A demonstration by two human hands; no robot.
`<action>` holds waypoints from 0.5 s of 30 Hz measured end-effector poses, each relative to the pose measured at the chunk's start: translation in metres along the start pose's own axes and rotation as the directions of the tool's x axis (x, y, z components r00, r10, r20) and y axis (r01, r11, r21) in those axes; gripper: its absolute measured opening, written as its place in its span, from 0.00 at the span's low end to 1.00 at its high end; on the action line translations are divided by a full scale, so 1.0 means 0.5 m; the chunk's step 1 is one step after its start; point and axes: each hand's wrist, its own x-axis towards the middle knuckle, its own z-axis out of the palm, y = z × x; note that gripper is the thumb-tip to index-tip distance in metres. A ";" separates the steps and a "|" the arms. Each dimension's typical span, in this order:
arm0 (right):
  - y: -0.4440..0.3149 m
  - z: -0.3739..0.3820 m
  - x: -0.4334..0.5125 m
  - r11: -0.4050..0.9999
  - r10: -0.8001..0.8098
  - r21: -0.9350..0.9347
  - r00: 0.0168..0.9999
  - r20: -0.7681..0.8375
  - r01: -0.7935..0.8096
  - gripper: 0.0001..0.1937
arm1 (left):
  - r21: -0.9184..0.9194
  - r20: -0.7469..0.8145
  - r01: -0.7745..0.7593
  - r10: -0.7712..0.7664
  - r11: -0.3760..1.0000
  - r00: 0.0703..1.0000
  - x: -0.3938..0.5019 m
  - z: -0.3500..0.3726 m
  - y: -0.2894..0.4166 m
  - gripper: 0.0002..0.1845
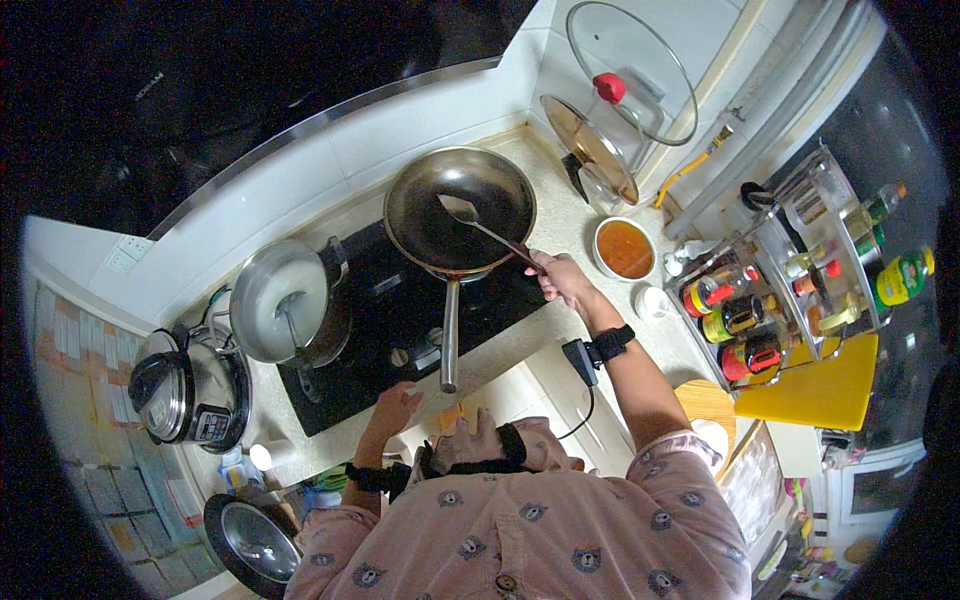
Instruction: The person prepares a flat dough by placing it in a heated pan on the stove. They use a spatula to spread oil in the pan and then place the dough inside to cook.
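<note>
My right hand point(559, 276) grips the handle of a metal spatula point(459, 210), whose blade is over the inside of a dark wok point(457, 240). The wok stands on the black cooktop point(375, 300), its long metal handle point(450, 337) pointing towards me. Near the cooktop's front edge is my left hand point(397, 409), holding nothing that I can see, its fingers loosely bent. On the cooktop's left side a metal pot point(330, 330) carries a bowl-shaped metal vessel point(259, 315) with a ladle and whitish contents. A white bowl of orange-brown liquid point(624, 250) sits right of the wok.
Glass lids point(592, 150) lean in the back corner. A white cup point(652, 302) stands beside a metal rack point(795, 277) of sauce bottles, with a yellow cutting board point(825, 390) near it. An electric pressure cooker point(191, 390) stands far left. A dark range hood point(262, 90) hangs above.
</note>
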 end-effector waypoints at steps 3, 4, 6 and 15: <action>-0.012 0.005 -0.014 0.938 -0.125 -0.330 0.991 -0.046 0.103 0.23 | -0.044 0.057 0.061 -0.058 0.997 0.997 -0.003 0.002 0.007 0.23; -0.015 0.014 -0.017 0.863 -0.174 -0.492 0.982 -0.076 0.114 0.23 | -0.045 0.044 0.051 -0.049 0.998 0.998 -0.004 0.005 0.012 0.23; -0.023 0.028 -0.023 0.742 -0.185 -0.667 0.976 -0.113 0.064 0.26 | -0.064 0.037 0.058 -0.055 0.996 0.998 -0.005 0.007 0.019 0.22; -0.029 0.046 -0.017 0.655 -0.312 -0.741 0.946 -0.086 0.149 0.21 | 0.020 0.066 0.027 -0.029 0.999 0.997 -0.032 0.000 -0.010 0.22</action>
